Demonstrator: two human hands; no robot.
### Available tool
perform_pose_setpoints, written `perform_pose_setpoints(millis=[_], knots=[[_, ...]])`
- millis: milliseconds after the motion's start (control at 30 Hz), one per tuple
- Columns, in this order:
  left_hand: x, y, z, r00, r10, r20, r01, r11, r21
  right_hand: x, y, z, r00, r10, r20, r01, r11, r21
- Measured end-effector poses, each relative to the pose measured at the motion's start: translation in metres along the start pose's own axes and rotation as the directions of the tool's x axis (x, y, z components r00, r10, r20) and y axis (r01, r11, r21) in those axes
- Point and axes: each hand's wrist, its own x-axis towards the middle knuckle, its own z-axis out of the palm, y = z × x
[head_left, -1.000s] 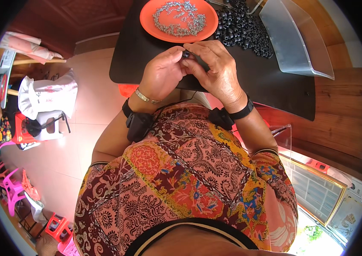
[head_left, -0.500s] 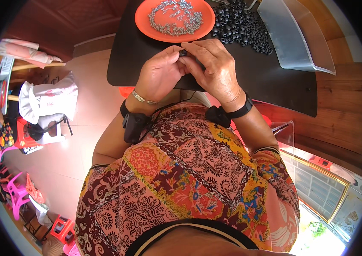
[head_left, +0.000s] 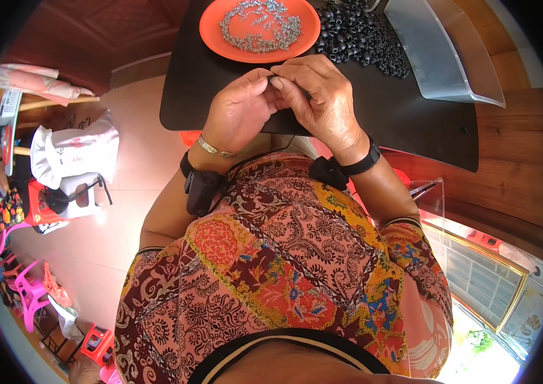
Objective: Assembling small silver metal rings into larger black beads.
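Note:
Above the near edge of the black table [head_left: 406,121], my two hands meet fingertip to fingertip. My left hand [head_left: 238,110], palm turned inward, pinches a small black round part [head_left: 273,81] between thumb and fingers. My right hand [head_left: 324,96] closes on that same part, its thumb and forefinger covering most of it. Just beyond my fingers is an orange plate [head_left: 209,43] with many small silver screw-like pieces [head_left: 287,40] scattered in it. To its right lies a heap of small black hollow pieces [head_left: 361,40], resembling the one held.
A translucent plastic bin [head_left: 435,61] lies at the table's right, beside a wooden panel [head_left: 515,134]. White bag [head_left: 79,150] and red stool [head_left: 40,203] stand off to the left. Pink chairs [head_left: 28,291] and a person in a flowered top [head_left: 6,208] are farther left.
My right thumb has slid up over the small black part, hiding more of it. Both hands stay in nearly the same place; the view has shifted slightly.

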Motion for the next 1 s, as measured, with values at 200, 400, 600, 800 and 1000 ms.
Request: perform_pose_setpoints(millis=[200, 400, 600, 800, 1000], knots=[[0.003, 0.001, 0.002, 0.997, -0.057, -0.047, 0.051, 0.992, -0.114, 0.001, -0.003, -0.002, 1.0, -0.013, 0.014, 0.014, 0.998, -0.069], [-0.001, 0.002, 0.006, 0.989, -0.111, -0.101, 0.102, 0.991, -0.088, -0.001, -0.002, -0.001, 1.0, -0.023, 0.001, 0.023, 0.995, -0.097], [-0.006, -0.002, 0.0, 0.994, -0.111, 0.01, 0.111, 0.989, -0.102, 0.0, -0.005, -0.002, 0.998, -0.066, 0.015, 0.067, 0.988, -0.138], [-0.007, 0.001, 0.025, 0.973, -0.093, -0.21, 0.077, 0.994, -0.083, -0.001, -0.003, 0.001, 0.994, -0.11, 0.012, 0.111, 0.975, -0.194], [-0.006, 0.0, 0.036, 0.962, -0.101, -0.252, 0.073, 0.99, -0.12, -0.002, -0.004, -0.002, 0.99, -0.136, 0.03, 0.139, 0.961, -0.241]])
